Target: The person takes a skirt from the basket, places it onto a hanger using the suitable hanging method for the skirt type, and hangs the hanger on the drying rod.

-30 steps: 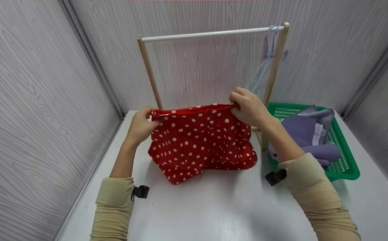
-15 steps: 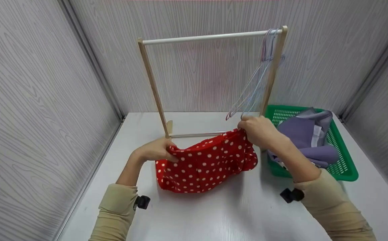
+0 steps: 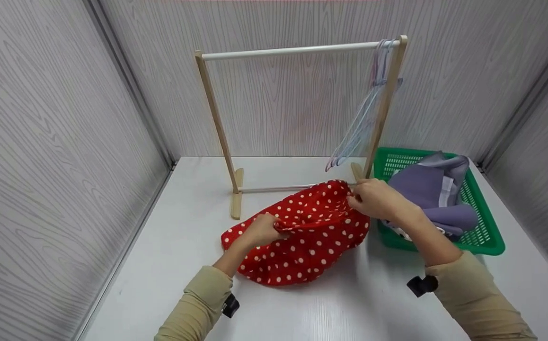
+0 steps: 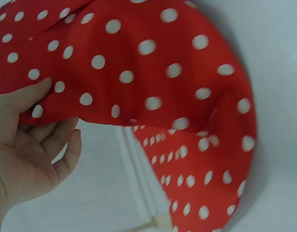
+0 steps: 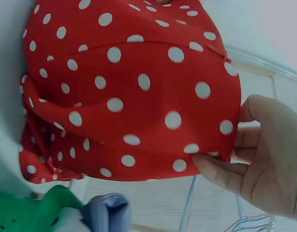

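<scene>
one left hand (image 3: pixel 263 230) and one right hand (image 3: pixel 375 196) pinch red dotted cloth (image 3: pixel 297 253) in front of the rack (image 3: pixel 297 49); even tension should keep its edge straight.

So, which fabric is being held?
The red fabric with white polka dots, pinched in the left hand's grip and the right hand's grip; the purple fabric instead lies in the green plastic basket.

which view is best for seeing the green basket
The head view: most of the green basket shows, though the right forearm covers part. The right wrist view catches only a piece at lower left; the left wrist view shows none of it.
</scene>
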Motion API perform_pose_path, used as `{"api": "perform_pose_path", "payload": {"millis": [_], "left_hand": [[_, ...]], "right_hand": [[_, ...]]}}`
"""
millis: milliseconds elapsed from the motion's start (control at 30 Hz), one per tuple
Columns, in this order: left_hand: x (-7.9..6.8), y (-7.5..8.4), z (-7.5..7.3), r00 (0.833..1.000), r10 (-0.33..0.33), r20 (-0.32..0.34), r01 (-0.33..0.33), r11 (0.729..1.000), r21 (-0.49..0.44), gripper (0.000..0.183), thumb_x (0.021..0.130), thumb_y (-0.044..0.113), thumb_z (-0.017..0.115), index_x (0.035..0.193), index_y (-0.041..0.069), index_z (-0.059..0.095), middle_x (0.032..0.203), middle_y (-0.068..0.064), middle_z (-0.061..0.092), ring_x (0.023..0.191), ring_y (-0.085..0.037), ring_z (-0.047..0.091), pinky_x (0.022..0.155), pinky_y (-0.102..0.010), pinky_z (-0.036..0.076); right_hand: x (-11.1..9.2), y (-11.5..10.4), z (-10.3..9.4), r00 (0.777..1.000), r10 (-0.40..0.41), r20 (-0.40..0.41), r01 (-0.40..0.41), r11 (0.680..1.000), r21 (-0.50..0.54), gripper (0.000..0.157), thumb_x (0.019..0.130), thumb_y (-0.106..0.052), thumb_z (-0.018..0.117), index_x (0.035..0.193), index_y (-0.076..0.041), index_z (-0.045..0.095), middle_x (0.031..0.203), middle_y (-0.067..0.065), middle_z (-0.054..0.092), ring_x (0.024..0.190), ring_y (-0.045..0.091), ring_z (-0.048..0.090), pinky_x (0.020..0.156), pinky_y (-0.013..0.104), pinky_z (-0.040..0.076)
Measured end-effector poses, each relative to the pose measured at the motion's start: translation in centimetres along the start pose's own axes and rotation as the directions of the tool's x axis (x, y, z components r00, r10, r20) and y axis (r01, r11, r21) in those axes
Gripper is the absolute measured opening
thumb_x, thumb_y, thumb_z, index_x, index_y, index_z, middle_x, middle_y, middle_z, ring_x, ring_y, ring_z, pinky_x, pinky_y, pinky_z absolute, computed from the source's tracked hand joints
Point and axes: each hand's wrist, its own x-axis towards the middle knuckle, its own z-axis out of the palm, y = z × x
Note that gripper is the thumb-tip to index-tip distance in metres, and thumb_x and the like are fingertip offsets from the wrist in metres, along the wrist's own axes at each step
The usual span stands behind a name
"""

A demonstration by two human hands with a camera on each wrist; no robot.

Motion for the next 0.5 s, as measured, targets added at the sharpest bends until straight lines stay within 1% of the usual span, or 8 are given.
{"api": "perform_pose_path", "payload": {"millis": [67, 167, 200, 267, 333, 400, 433, 500], "left_hand": [[0.0, 0.1, 1.4, 0.999, 0.007, 0.037, -0.007, 1.0, -0.005, 0.012, 0.083, 0.019, 0.07, 0.086, 0.008, 0.068, 0.075, 0.002, 0.064, 0.068, -0.011, 0.056, 0.066, -0.028, 0.046], [-0.5, -0.1, 3.0, 0.99, 0.013, 0.14, -0.015, 1.0, 0.013, 0.018, 0.084, 0.024, 0.069, 0.095, 0.01, 0.066, 0.084, 0.003, 0.064, 0.074, -0.009, 0.058, 0.068, -0.027, 0.048], [-0.8, -0.1, 3.3, 0.984, 0.006, 0.177, -0.011, 0.999, 0.031, 0.024, 0.083, 0.026, 0.069, 0.101, 0.011, 0.064, 0.091, 0.003, 0.065, 0.079, -0.01, 0.06, 0.071, -0.027, 0.048], [-1.3, -0.3, 4.0, 0.971, -0.034, 0.238, 0.015, 0.997, 0.08, 0.042, 0.081, 0.028, 0.071, 0.118, 0.01, 0.058, 0.105, 0.002, 0.063, 0.092, -0.011, 0.059, 0.078, -0.03, 0.048], [-1.9, -0.4, 4.9, 0.957, -0.083, 0.277, 0.042, 0.987, 0.153, 0.062, 0.078, 0.03, 0.074, 0.13, 0.009, 0.049, 0.117, -0.002, 0.058, 0.104, -0.014, 0.055, 0.084, -0.034, 0.047], [-2.4, -0.6, 6.0, 0.947, -0.137, 0.29, 0.065, 0.968, 0.244, 0.08, 0.073, 0.033, 0.077, 0.14, 0.011, 0.038, 0.124, -0.003, 0.054, 0.111, -0.017, 0.052, 0.088, -0.037, 0.046], [-2.6, -0.6, 6.6, 0.945, -0.163, 0.284, 0.074, 0.951, 0.3, 0.087, 0.071, 0.034, 0.079, 0.143, 0.013, 0.034, 0.125, -0.003, 0.052, 0.112, -0.018, 0.05, 0.089, -0.038, 0.045], [-2.9, -0.7, 7.9, 0.95, -0.181, 0.253, 0.059, 0.904, 0.423, 0.09, 0.068, 0.035, 0.081, 0.143, 0.016, 0.034, 0.123, -0.003, 0.051, 0.112, -0.02, 0.049, 0.091, -0.04, 0.043]], "right_hand": [[0.2, 0.8, 0.4, 0.999, 0.036, -0.039, -0.036, 0.999, 0.004, 0.017, 0.088, -0.011, 0.057, 0.077, -0.001, 0.065, 0.073, 0.009, 0.055, 0.059, 0.019, 0.049, 0.053, 0.029, 0.047], [0.3, 2.0, 0.9, 0.989, 0.1, -0.108, -0.097, 0.995, 0.033, 0.012, 0.085, -0.002, 0.056, 0.075, 0.002, 0.063, 0.075, 0.011, 0.054, 0.059, 0.022, 0.051, 0.055, 0.034, 0.048], [0.3, 2.4, 0.9, 0.984, 0.115, -0.133, -0.11, 0.993, 0.045, 0.011, 0.083, 0.001, 0.055, 0.074, 0.003, 0.062, 0.076, 0.012, 0.053, 0.061, 0.023, 0.052, 0.056, 0.036, 0.048], [0.2, 3.2, 1.0, 0.974, 0.138, -0.177, -0.124, 0.988, 0.089, 0.009, 0.08, 0.005, 0.055, 0.074, 0.004, 0.062, 0.078, 0.014, 0.053, 0.065, 0.027, 0.053, 0.059, 0.04, 0.049], [0.1, 3.7, 1.0, 0.967, 0.145, -0.207, -0.12, 0.984, 0.132, 0.007, 0.079, 0.005, 0.058, 0.075, 0.007, 0.063, 0.081, 0.017, 0.054, 0.07, 0.03, 0.055, 0.062, 0.043, 0.049], [0.2, 3.8, 0.8, 0.967, 0.155, -0.204, -0.118, 0.976, 0.183, 0.007, 0.078, 0.002, 0.062, 0.079, 0.009, 0.064, 0.083, 0.018, 0.055, 0.073, 0.031, 0.055, 0.064, 0.044, 0.049], [0.3, 3.8, 0.7, 0.968, 0.164, -0.189, -0.123, 0.97, 0.211, 0.009, 0.079, 0.0, 0.064, 0.081, 0.009, 0.065, 0.084, 0.019, 0.056, 0.074, 0.031, 0.055, 0.065, 0.043, 0.05], [0.5, 3.5, 0.5, 0.974, 0.175, -0.144, -0.134, 0.957, 0.258, 0.015, 0.079, -0.005, 0.068, 0.084, 0.009, 0.066, 0.085, 0.019, 0.059, 0.074, 0.029, 0.056, 0.065, 0.041, 0.051]]}}
